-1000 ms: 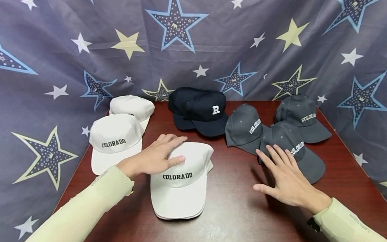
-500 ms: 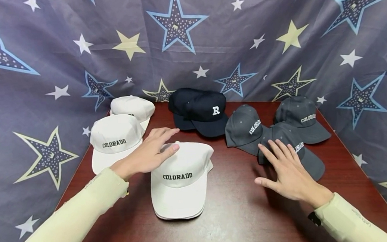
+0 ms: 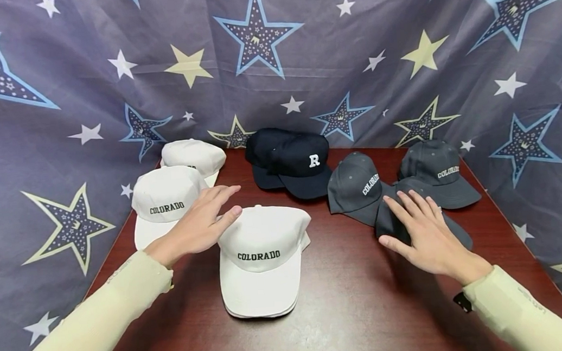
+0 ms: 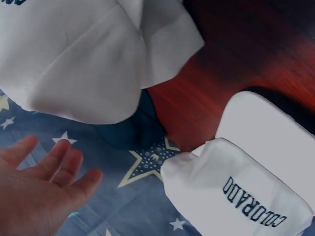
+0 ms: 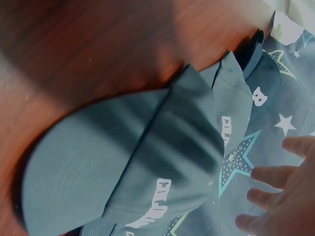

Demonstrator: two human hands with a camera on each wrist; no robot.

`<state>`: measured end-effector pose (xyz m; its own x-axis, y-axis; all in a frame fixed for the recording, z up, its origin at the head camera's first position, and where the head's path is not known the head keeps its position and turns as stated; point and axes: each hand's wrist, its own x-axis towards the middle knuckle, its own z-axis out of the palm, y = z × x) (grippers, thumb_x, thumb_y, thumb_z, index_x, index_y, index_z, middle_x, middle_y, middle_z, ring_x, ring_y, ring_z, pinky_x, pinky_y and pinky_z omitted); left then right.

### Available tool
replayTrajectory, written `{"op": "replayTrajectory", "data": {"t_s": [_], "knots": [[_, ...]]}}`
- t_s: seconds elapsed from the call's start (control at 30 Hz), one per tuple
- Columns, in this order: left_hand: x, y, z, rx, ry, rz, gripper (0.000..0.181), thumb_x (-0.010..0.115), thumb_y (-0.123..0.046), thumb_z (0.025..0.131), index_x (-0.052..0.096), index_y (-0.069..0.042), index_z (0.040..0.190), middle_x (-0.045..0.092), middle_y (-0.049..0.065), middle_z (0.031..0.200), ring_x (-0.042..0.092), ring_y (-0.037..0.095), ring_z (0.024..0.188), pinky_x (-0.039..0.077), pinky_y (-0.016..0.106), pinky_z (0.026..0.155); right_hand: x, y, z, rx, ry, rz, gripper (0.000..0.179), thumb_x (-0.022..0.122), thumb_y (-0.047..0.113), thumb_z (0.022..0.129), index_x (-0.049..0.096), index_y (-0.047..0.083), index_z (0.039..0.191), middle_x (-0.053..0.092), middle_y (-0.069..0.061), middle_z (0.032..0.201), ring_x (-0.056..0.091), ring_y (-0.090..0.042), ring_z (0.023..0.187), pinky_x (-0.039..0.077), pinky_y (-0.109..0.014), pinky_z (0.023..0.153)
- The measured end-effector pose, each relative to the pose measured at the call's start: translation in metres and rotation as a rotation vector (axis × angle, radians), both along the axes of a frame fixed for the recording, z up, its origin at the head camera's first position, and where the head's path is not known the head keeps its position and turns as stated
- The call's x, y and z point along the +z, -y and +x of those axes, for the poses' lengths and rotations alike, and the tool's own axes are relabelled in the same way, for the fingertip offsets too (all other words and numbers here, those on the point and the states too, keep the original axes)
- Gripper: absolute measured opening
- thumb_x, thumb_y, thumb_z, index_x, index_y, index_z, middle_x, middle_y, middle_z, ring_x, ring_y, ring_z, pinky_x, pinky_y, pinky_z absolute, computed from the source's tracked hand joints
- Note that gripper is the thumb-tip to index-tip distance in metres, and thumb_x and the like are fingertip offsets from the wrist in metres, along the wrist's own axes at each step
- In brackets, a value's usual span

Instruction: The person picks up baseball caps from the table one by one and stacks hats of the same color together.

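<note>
In the head view my left hand [image 3: 196, 222], fingers extended, hovers between a stack of white COLORADO caps [image 3: 259, 258] at the front middle and another white COLORADO cap [image 3: 165, 197] on the left. The left wrist view shows its fingers spread, holding nothing. My right hand [image 3: 427, 236] is above the nearest dark grey COLORADO cap [image 3: 456, 234], partly covering it, with fingers spread. A gap shows between those fingers and the grey cap [image 5: 162, 147] in the right wrist view. Two more grey caps, one on the left [image 3: 355, 181] and one behind [image 3: 434, 167], sit close by.
Navy caps [image 3: 299, 155], the front one marked R, rest at the back middle of the brown table [image 3: 348, 301]. A further white cap [image 3: 194, 157] lies at the back left. A star-patterned cloth [image 3: 272, 51] hangs behind and along the sides.
My left hand has drawn off the white cap stack, moving left. My right hand has shifted slightly right, over the nearest grey cap. The caps have stayed in place.
</note>
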<state>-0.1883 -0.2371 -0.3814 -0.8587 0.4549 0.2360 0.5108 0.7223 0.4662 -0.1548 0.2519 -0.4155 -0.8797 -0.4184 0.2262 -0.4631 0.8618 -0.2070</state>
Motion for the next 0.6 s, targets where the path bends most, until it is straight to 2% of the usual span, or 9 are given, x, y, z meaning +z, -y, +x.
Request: {"op": "replayTrajectory", "data": {"t_s": [0.17,0.33,0.47,0.6], "knots": [[-0.004,0.008,0.004,0.018,0.000,0.007,0.056,0.049,-0.041,0.108,0.044,-0.008,0.154,0.048,0.016,0.148,0.038,0.036,0.140,0.028,0.056,0.114,0.005,-0.006,-0.008,0.017,-0.009,0.009,0.076,0.060,0.050,0.101,0.032,0.015,0.162,0.031,-0.027,0.161,0.018,-0.048,0.150,0.000,-0.065,0.120],[-0.007,0.015,0.007,0.035,0.017,0.003,0.057,0.048,-0.041,0.108,0.043,-0.008,0.155,0.046,0.017,0.151,0.036,0.038,0.142,0.027,0.058,0.115,0.009,-0.014,-0.017,0.010,-0.013,0.032,0.069,0.062,0.035,0.101,0.035,0.015,0.161,0.032,-0.026,0.161,0.017,-0.047,0.151,0.003,-0.067,0.119],[-0.007,0.019,0.009,0.051,0.021,-0.008,0.058,0.048,-0.041,0.108,0.042,-0.007,0.155,0.045,0.019,0.153,0.034,0.039,0.143,0.026,0.059,0.115,0.013,-0.020,-0.026,-0.003,-0.014,0.053,0.073,0.066,0.014,0.093,0.036,0.014,0.159,0.033,-0.026,0.159,0.019,-0.049,0.149,0.006,-0.069,0.117],[-0.009,0.022,0.010,0.060,0.015,-0.012,0.057,0.048,-0.041,0.108,0.043,-0.007,0.154,0.045,0.020,0.152,0.034,0.039,0.142,0.027,0.059,0.115,0.015,-0.026,-0.035,0.000,-0.008,0.088,0.080,0.061,0.000,0.083,0.038,0.014,0.158,0.034,-0.028,0.158,0.021,-0.052,0.147,0.008,-0.071,0.115]]}}
